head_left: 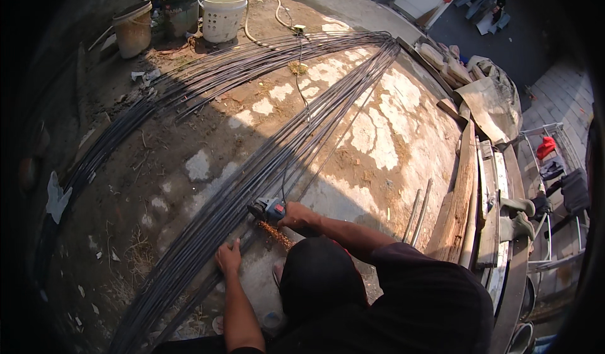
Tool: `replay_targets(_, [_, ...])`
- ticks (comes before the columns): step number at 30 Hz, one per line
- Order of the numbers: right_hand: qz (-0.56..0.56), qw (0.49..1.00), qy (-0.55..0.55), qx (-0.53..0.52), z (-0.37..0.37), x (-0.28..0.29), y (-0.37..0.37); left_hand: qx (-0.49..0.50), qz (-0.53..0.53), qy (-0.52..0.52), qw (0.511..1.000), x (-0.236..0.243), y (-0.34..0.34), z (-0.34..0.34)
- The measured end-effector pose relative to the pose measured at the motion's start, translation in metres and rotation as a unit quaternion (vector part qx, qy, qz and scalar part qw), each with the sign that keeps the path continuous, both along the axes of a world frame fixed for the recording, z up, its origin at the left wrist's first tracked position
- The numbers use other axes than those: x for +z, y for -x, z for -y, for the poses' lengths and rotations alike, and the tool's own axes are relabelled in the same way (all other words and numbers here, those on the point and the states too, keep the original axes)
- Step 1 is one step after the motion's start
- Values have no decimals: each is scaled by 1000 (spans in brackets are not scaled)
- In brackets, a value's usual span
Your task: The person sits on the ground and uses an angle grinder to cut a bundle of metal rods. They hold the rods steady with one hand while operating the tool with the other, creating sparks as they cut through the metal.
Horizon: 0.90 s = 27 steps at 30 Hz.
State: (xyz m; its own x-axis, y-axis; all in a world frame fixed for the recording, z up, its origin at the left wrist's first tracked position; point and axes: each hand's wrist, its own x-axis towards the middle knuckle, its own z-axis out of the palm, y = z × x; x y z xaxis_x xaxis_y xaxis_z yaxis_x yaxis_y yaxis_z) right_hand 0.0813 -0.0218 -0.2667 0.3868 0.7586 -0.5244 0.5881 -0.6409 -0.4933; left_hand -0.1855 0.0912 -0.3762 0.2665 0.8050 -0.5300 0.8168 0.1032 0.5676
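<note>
My right hand [300, 216] is closed round the body of an angle grinder [271, 209], whose disc end is at the near edge of a long bundle of dark steel rods [252, 171]. Orange sparks [275, 233] stream from it towards me. A little to the left and nearer, my left hand [228, 257] is closed on rods at the bundle's edge, its thumb raised; its grip is partly hidden. The dark power cable [285, 181] runs from the grinder across the rods. A dark rounded shape [322, 275] in front of me covers some of the ground.
More rods [208, 77] curve across the far left. Beyond them stand a white bucket [224, 17], a stained bucket [132, 33] and a hose [252, 29]. Two pipes [419, 212], timber planks [463, 190] and a draped sheet [491, 111] lie on the right, with a metal frame [558, 190] beyond.
</note>
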Motion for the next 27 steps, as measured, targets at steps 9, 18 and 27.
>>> replay_targets(9, [5,1000,11,8,-24,-19,-6,7,36,-13,999,8,8,-14])
replay_targets(18, [-32,994,102,-33,-20,-25,7,1,30,-5,1000,-6,17,3])
replay_targets(27, [-33,996,84,-15,-18,-14,-4,16,52,-72,996,-16,2,5])
